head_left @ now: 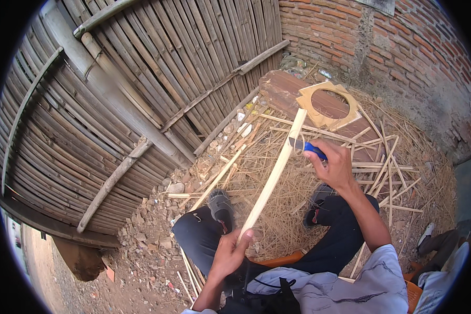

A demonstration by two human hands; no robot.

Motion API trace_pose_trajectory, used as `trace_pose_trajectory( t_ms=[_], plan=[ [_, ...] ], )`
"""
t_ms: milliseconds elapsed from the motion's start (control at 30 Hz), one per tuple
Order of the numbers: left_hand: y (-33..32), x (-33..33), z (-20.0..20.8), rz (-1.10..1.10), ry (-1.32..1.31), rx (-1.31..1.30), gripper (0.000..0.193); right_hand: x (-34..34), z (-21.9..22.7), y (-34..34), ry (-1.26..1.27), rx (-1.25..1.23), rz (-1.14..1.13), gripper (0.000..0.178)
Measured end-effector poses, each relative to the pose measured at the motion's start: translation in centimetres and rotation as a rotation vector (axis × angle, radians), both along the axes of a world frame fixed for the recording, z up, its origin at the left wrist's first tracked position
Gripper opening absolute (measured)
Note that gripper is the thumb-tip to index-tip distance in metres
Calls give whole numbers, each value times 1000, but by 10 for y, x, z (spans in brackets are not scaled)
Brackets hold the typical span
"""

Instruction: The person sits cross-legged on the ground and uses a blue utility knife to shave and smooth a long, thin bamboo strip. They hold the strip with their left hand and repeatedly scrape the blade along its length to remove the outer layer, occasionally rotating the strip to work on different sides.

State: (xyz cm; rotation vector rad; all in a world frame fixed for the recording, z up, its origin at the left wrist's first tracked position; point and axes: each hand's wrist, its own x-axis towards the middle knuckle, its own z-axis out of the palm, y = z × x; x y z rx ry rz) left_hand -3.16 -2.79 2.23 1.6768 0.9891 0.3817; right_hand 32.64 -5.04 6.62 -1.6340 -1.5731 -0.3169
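My left hand [230,253] is closed round the lower end of a long pale wooden strip [273,179], which slants up and away from me between my knees. In my right hand [334,165] is a blue-handled utility knife [314,150]. Its blade lies against the strip near the far end, and a thin curled shaving shows beside the blade. My right fingers wrap round the handle and hide part of it.
Beyond the strip lies a brown board [282,94] with a jagged-edged cardboard piece [304,99] with a round hole. Cut strips [390,167] and shavings [277,220] cover the ground. A bamboo wall [157,68] rises left, a brick wall [324,31] behind. Another person's leg [438,243] shows at right.
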Motion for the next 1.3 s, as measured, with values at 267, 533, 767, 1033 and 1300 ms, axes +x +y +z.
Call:
trace_pose_trajectory(
  t_ms=[267, 533, 767, 1033, 1300],
  plan=[
    [2, -20, -11, -6, 30, -55, 46, 84, 42, 27, 190, 40, -332, 38],
    [2, -11, -8, 79, 62, 86, 42, 36, 30, -6, 233, -89, -147, 34],
    [0, 27, 11, 102, -70, 231, 33, -73, -40, -35, 75, -41, 186, 31],
    [-2, 41, 24, 69, 3, 248, 29, -99, -49, -33, 103, 21, 236, 30],
    [-4, 46, 21, 63, -99, 230, 31, -103, -46, -34, 80, 39, 235, 31]
  ],
)
